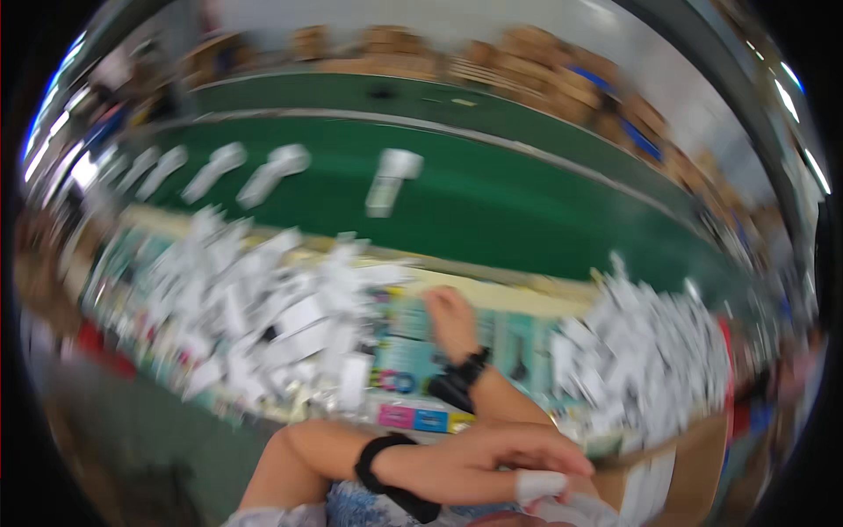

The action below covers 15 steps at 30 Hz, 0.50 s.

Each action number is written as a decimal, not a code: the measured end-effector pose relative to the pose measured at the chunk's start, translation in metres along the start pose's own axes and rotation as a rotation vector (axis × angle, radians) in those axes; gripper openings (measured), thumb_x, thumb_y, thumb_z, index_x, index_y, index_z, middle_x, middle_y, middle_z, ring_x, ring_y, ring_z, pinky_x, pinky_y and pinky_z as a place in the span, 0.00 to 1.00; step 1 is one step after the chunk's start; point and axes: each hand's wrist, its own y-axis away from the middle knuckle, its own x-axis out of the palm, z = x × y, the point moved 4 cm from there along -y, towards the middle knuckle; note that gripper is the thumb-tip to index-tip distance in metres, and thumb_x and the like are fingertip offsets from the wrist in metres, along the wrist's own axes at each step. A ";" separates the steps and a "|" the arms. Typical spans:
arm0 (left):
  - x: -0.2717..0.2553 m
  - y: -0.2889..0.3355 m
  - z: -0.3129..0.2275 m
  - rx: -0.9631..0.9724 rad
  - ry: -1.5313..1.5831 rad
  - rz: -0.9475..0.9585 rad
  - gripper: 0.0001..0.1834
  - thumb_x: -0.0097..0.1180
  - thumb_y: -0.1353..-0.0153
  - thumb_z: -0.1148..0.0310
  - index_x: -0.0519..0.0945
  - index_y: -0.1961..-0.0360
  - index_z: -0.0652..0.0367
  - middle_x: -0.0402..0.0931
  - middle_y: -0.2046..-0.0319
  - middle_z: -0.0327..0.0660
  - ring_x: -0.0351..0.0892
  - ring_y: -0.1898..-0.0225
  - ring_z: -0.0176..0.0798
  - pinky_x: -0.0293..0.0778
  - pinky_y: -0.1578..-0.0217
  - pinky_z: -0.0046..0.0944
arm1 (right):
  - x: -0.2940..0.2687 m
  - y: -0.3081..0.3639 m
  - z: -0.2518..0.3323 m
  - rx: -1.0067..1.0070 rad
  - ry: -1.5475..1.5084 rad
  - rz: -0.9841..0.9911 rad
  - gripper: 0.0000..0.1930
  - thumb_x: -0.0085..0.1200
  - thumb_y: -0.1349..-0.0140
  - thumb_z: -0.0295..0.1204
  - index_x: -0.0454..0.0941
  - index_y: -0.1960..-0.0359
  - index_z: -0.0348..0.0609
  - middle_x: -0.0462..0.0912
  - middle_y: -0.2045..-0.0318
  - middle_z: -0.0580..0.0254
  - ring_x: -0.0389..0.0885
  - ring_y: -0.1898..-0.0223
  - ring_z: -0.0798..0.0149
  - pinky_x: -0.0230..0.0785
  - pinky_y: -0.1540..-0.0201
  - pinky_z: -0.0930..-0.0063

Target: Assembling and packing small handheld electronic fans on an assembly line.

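My left hand [500, 457] crosses low in front of me toward the right, over my right forearm. A black band circles its wrist, and a white wrap covers the tip of its thumb. Its fingers are stretched out and apart from the thumb, with nothing visible between them. My right hand [451, 316] reaches forward over the printed teal table covering [408, 356], a black strap [461, 379] at its wrist. Motion smears its fingers, and no held thing can be made out. Just left of it lies a heap of white paper-like pieces [299, 316].
Another white heap [641, 351] lies on the right, above an open cardboard box [702, 474]. Beyond the table, a green conveyor belt [509, 202] carries several spaced white items, one of them a white piece [393, 176]. Cardboard boxes [544, 70] are stacked behind it.
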 end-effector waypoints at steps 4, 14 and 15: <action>-0.013 -0.005 -0.020 -0.095 0.099 -0.082 0.16 0.46 0.43 0.87 0.72 0.53 0.69 0.75 0.60 0.51 0.77 0.61 0.40 0.73 0.62 0.34 | -0.002 0.000 0.007 0.123 -0.185 0.014 0.07 0.52 0.41 0.31 0.75 0.67 0.39 0.75 0.76 0.67 0.70 0.73 0.74 0.65 0.68 0.79; 0.000 -0.003 -0.021 0.334 0.391 -0.276 0.20 0.35 0.33 0.58 0.67 0.57 0.68 0.73 0.66 0.70 0.76 0.66 0.63 0.71 0.62 0.61 | -0.013 0.003 0.005 0.185 -0.267 0.011 0.07 0.53 0.42 0.30 0.75 0.69 0.38 0.75 0.78 0.67 0.69 0.76 0.76 0.64 0.71 0.80; 0.011 -0.009 -0.022 0.467 0.267 -0.399 0.23 0.37 0.33 0.58 0.65 0.52 0.72 0.75 0.64 0.65 0.78 0.66 0.57 0.72 0.61 0.51 | -0.019 0.002 0.004 0.174 -0.263 -0.006 0.07 0.53 0.42 0.30 0.75 0.69 0.37 0.75 0.78 0.67 0.70 0.76 0.76 0.65 0.71 0.80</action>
